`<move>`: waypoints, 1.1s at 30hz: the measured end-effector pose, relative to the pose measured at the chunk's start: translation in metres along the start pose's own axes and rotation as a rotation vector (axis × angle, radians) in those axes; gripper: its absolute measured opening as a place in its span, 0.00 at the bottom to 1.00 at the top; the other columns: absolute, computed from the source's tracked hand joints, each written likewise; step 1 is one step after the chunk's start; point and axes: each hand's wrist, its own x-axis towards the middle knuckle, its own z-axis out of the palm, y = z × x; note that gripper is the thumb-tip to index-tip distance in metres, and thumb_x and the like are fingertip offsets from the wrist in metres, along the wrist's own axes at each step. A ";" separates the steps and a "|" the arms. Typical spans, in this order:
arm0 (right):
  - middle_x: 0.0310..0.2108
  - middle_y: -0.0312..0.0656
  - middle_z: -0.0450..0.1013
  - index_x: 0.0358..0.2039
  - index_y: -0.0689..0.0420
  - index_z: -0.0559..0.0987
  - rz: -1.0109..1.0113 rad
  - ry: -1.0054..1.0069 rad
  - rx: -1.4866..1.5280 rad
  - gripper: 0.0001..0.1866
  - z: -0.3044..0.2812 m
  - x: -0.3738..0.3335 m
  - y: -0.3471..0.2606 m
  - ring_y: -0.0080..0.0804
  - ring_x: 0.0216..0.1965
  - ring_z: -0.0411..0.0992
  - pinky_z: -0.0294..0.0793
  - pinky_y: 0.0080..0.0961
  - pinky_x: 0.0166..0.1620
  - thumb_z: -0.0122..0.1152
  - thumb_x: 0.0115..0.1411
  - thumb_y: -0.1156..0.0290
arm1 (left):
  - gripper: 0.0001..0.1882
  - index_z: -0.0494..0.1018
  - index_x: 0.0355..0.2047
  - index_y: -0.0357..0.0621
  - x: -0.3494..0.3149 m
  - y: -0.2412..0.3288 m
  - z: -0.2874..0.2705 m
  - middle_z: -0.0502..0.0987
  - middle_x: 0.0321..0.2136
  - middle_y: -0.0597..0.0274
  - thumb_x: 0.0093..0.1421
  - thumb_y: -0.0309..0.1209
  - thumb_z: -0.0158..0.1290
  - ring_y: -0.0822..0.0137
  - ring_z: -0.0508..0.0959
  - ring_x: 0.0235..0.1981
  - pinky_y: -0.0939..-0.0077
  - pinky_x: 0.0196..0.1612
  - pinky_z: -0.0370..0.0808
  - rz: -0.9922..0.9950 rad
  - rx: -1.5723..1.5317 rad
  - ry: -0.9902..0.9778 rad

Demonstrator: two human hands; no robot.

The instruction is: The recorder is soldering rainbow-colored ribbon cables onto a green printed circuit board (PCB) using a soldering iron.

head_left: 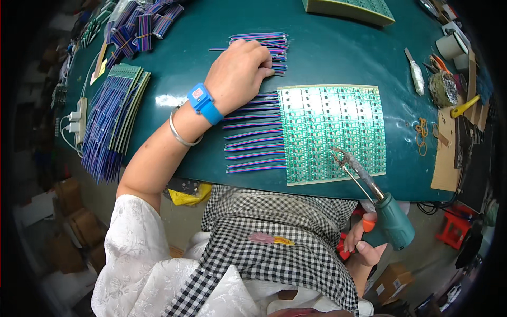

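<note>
My left hand [240, 68], with a blue strap and a silver bangle on its arm, reaches over a pile of short multicoloured ribbon wires [272, 45]. Its thumb and fingers pinch together at the wires' right ends; the palm hides part of the pile. My right hand [364, 245] grips a green soldering gun [396, 222] with an orange trigger, near the table's front edge. The gun's dark tip and thin feed tube point over the lower part of a green circuit board panel [332, 132]. Several ribbon wires [253, 142] stick out in rows from the panel's left edge.
At left stands a stack of panels with wires attached [113, 116], beside a power strip [80, 127]. Bundled wires [145, 29] lie at the back left, more boards [351, 10] at the back. A knife [415, 74], rubber bands [421, 137] and a mug [451, 46] are at right.
</note>
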 end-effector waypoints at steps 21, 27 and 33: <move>0.28 0.39 0.73 0.55 0.69 0.74 0.229 0.024 -0.198 0.32 -0.002 -0.043 -0.008 0.25 0.26 0.69 0.66 0.21 0.31 0.73 0.48 0.78 | 0.23 0.84 0.42 0.41 -0.124 0.110 -0.016 0.80 0.31 0.58 0.43 0.14 0.63 0.61 0.79 0.28 0.70 0.29 0.76 -0.025 -0.463 -0.071; 0.30 0.38 0.73 0.55 0.67 0.75 0.219 0.018 -0.276 0.32 -0.002 -0.047 -0.002 0.24 0.27 0.68 0.66 0.21 0.32 0.75 0.47 0.77 | 0.24 0.83 0.43 0.40 -0.127 0.112 -0.014 0.78 0.30 0.57 0.42 0.13 0.63 0.61 0.77 0.25 0.70 0.27 0.74 -0.002 -0.420 -0.061; 0.32 0.36 0.74 0.54 0.67 0.75 0.219 0.003 -0.351 0.32 0.003 -0.043 -0.003 0.25 0.29 0.68 0.67 0.22 0.34 0.74 0.46 0.78 | 0.24 0.83 0.42 0.39 -0.127 0.113 -0.010 0.78 0.30 0.57 0.41 0.14 0.63 0.61 0.77 0.25 0.70 0.26 0.73 0.004 -0.403 -0.001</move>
